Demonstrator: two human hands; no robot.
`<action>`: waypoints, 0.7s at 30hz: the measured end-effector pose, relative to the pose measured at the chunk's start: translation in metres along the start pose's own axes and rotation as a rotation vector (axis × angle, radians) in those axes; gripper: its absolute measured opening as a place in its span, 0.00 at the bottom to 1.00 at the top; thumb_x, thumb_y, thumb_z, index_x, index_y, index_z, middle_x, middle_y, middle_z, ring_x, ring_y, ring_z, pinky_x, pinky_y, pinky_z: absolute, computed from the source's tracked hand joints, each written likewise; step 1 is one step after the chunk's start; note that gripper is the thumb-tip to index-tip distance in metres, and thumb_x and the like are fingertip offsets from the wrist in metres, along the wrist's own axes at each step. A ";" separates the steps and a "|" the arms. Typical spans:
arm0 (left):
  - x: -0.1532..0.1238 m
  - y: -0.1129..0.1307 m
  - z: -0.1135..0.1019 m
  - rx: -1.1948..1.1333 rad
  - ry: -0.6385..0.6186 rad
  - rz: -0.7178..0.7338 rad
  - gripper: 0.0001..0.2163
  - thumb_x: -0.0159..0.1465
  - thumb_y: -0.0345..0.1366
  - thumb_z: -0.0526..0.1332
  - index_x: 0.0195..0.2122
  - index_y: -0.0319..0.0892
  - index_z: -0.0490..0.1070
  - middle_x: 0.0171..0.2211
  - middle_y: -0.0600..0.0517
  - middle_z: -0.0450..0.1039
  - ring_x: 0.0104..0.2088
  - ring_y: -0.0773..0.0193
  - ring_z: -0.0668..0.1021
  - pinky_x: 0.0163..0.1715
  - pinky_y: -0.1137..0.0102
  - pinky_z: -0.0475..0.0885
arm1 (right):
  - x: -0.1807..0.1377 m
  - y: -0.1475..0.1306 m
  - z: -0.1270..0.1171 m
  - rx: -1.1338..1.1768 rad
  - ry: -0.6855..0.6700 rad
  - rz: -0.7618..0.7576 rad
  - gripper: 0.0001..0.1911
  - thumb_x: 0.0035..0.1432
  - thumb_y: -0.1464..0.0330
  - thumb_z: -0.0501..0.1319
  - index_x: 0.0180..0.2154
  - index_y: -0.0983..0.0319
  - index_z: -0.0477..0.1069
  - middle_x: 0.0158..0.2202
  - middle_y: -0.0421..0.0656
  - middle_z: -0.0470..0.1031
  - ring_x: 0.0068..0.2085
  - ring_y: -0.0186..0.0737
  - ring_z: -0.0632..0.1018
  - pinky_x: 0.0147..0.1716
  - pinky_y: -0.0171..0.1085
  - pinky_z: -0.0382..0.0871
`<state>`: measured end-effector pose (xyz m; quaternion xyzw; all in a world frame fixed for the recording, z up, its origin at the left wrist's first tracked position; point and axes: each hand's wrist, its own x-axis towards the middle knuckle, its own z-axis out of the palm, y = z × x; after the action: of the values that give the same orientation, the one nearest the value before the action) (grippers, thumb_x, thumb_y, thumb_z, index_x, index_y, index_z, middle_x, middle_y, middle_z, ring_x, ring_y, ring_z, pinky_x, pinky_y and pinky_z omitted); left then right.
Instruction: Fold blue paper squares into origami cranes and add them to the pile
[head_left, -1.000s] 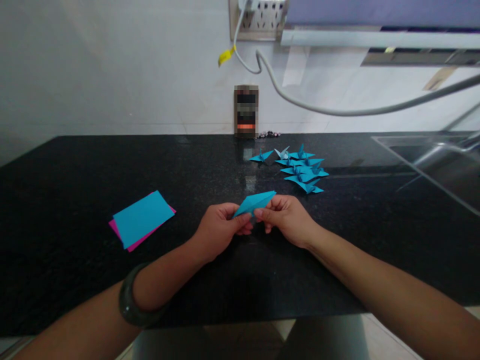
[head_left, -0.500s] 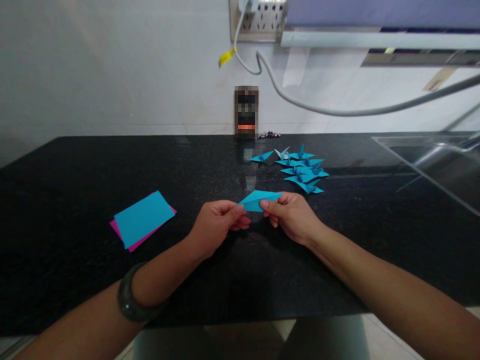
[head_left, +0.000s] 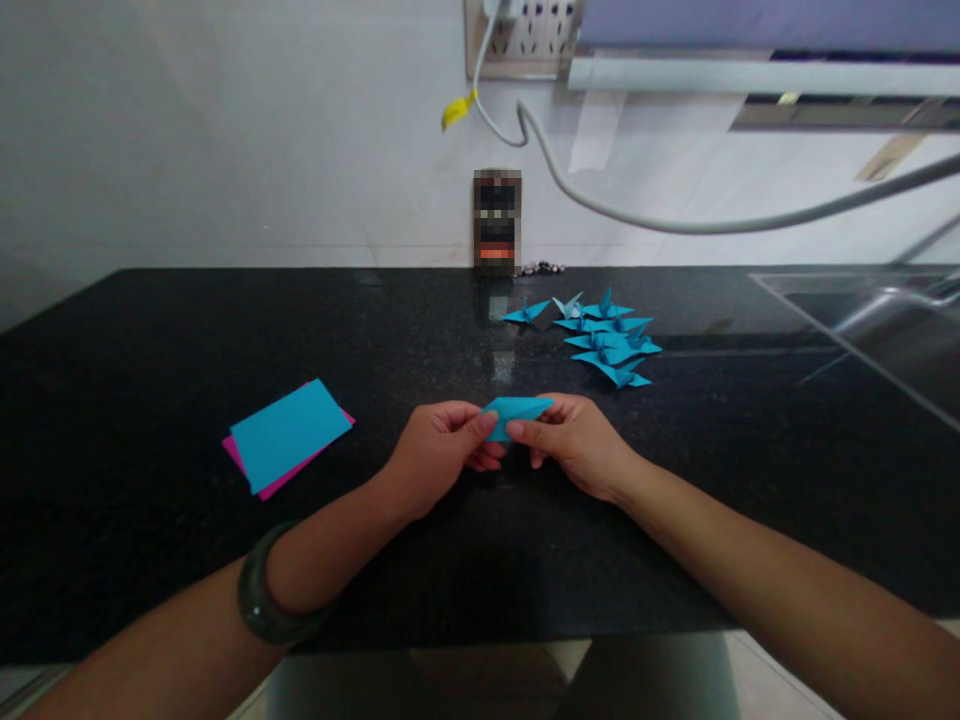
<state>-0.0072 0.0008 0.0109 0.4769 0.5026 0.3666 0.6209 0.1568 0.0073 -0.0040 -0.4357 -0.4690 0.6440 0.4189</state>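
Note:
A partly folded piece of blue origami paper [head_left: 517, 408] is pinched between my two hands, over the middle of the dark counter. My left hand [head_left: 442, 450] grips its left end, thumb on the near face. My right hand [head_left: 574, 440] is closed on the right part, with its thumb pressed near the lower middle. The fingers behind the paper are partly hidden. Beyond my right hand lies a cluster of folded blue paper cranes [head_left: 611, 345], and one blue crane [head_left: 527, 313] sits apart to their left. A paler crane [head_left: 568, 305] stands at the back of the cluster.
A stack of blue sheets [head_left: 292, 435] over pink ones lies left of my left hand. At the wall a phone-like object [head_left: 497, 222], its face pixelated, leans upright. A grey cable [head_left: 675, 225] hangs across the wall. The sink [head_left: 862, 340] is at the right.
The paper has come slightly lower and changed shape, its right point now shorter. My right thumb has slid left along it, closer to my left thumb.

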 end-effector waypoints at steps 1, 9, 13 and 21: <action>-0.001 0.001 0.001 0.020 0.012 -0.006 0.10 0.53 0.41 0.64 0.26 0.37 0.71 0.18 0.54 0.73 0.18 0.69 0.74 0.20 0.75 0.69 | 0.000 0.000 0.000 -0.004 -0.002 0.012 0.15 0.36 0.62 0.71 0.24 0.64 0.71 0.21 0.36 0.71 0.19 0.26 0.67 0.16 0.28 0.61; 0.000 0.000 0.001 0.202 0.007 0.019 0.09 0.55 0.39 0.61 0.23 0.39 0.70 0.16 0.56 0.70 0.15 0.70 0.71 0.18 0.76 0.67 | 0.001 -0.004 0.000 -0.070 0.121 0.007 0.16 0.34 0.60 0.71 0.22 0.65 0.74 0.17 0.38 0.71 0.17 0.25 0.66 0.16 0.28 0.60; 0.000 0.003 -0.001 0.350 0.075 0.069 0.13 0.56 0.42 0.60 0.19 0.39 0.68 0.14 0.56 0.68 0.14 0.71 0.69 0.15 0.76 0.63 | 0.001 -0.009 -0.003 -0.126 0.099 -0.011 0.17 0.38 0.57 0.69 0.21 0.65 0.74 0.17 0.39 0.72 0.16 0.25 0.65 0.16 0.29 0.58; 0.003 0.004 -0.008 0.416 0.159 0.163 0.16 0.57 0.45 0.58 0.18 0.40 0.66 0.13 0.56 0.66 0.14 0.71 0.68 0.15 0.76 0.62 | 0.000 -0.013 -0.008 -0.262 0.127 -0.023 0.19 0.41 0.56 0.66 0.16 0.64 0.66 0.12 0.37 0.67 0.14 0.25 0.62 0.13 0.27 0.53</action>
<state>-0.0139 0.0059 0.0133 0.6033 0.5745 0.3406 0.4358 0.1660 0.0123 0.0073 -0.5213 -0.5263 0.5437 0.3947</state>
